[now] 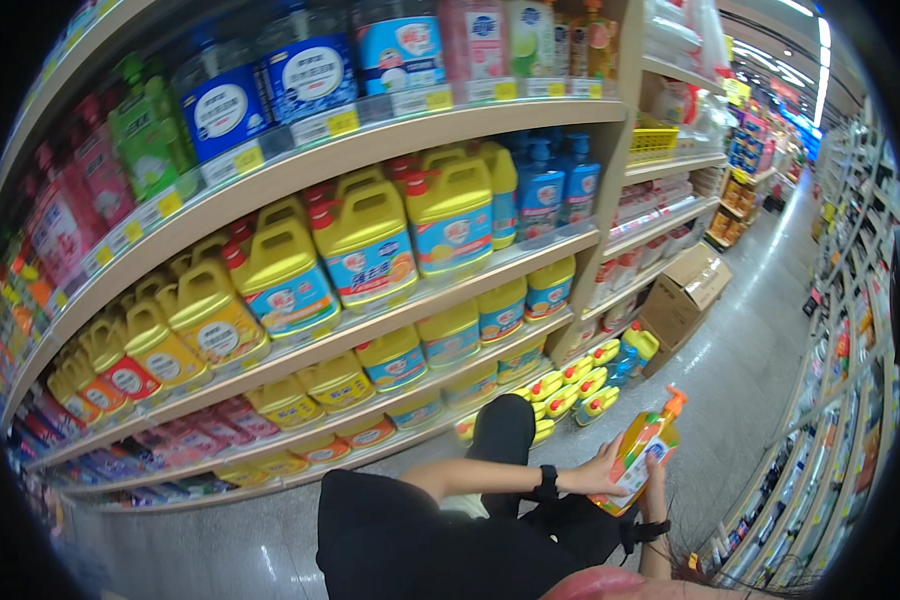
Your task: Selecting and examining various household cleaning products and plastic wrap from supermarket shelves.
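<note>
An orange-capped pump bottle [634, 463] of amber liquid is held between both hands, tilted with its pump head up and to the right. Its label bears writing. My left hand [598, 474] grips the lower left side, a black band on that wrist. My right hand [652, 491] supports the bottle's right side, thumb on the label; another black band circles this wrist. Past the bottle, several small yellow bottles [574, 388] with red caps stand in rows on the floor beside the lowest shelf. My bent knee [504, 427], in black trousers, is next to them.
Shelving with pale wood edges [390, 139] runs along the left, stocked with yellow jugs [364, 244] and pump bottles. A cardboard box [679, 300] sits on the floor ahead. More stocked shelves [810, 450] line the right, beyond the grey aisle floor [750, 337].
</note>
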`<state>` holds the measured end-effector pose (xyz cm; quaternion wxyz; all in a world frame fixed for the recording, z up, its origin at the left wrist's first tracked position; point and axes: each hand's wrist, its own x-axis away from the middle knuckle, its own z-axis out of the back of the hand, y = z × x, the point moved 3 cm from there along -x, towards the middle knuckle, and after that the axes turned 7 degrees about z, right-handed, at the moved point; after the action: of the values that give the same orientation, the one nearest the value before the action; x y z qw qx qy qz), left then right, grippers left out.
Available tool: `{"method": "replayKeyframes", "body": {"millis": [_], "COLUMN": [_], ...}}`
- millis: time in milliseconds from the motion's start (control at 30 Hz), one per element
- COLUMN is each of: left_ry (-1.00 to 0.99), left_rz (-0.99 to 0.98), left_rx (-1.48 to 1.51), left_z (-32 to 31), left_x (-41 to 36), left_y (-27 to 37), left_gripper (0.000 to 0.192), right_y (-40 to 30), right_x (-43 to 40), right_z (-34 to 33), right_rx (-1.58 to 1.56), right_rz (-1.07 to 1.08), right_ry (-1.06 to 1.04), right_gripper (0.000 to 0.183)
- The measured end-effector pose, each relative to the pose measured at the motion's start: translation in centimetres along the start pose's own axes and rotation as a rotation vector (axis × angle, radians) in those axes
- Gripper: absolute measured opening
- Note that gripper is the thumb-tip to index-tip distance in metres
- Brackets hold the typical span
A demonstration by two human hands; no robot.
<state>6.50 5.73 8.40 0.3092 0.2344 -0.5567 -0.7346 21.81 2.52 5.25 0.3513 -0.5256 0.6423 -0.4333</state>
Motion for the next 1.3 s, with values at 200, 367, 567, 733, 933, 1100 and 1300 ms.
{"method": "replayKeyframes", "body": {"millis": [200, 367, 567, 733, 933, 1100, 1300], "left_ry": [0.115, 0.035, 0.131, 0.145, 0.366, 0.628, 0.910], "left_rz": [-0.242, -0.415, -0.364, -0.575, -0.814, -0.925, -1.069], "left_rx": [0.073, 0.174, 0.032, -0.027, -0.195, -0.457, -0.736], "left_z": [5.3, 8.9, 14.5, 19.7, 26.3, 33.9, 38.3], "left_x": [1.3, 2.0, 0.2, -3.7, -9.6, -12.2, -13.0], "left_y": [8.7, 16.0, 20.5, 25.1, 29.9, 33.1, 37.2], "left_gripper": [0.119, 0.117, 0.111, 0.090, 0.073, 0.083, 0.071], "right_y": [-9.2, -16.9, -24.0, -30.8, -35.5, -37.0, -39.1], "right_x": [-2.3, -1.2, -3.6, -6.7, -11.7, -17.9, -24.1], "right_z": [-4.9, -10.6, -17.2, -22.0, -25.2, -30.4, -35.5], "right_rx": [0.187, 0.251, 0.574, 0.701, 0.885, 0.687, 0.603], "right_rz": [0.203, 0.458, 0.613, 0.997, 1.267, 1.148, 1.181], "right_ry": [-0.104, -0.217, -0.399, -0.403, -0.145, -0.191, -0.116], "right_gripper": [0.051, 0.067, 0.091, 0.089, 0.076, 0.070, 0.068]}}
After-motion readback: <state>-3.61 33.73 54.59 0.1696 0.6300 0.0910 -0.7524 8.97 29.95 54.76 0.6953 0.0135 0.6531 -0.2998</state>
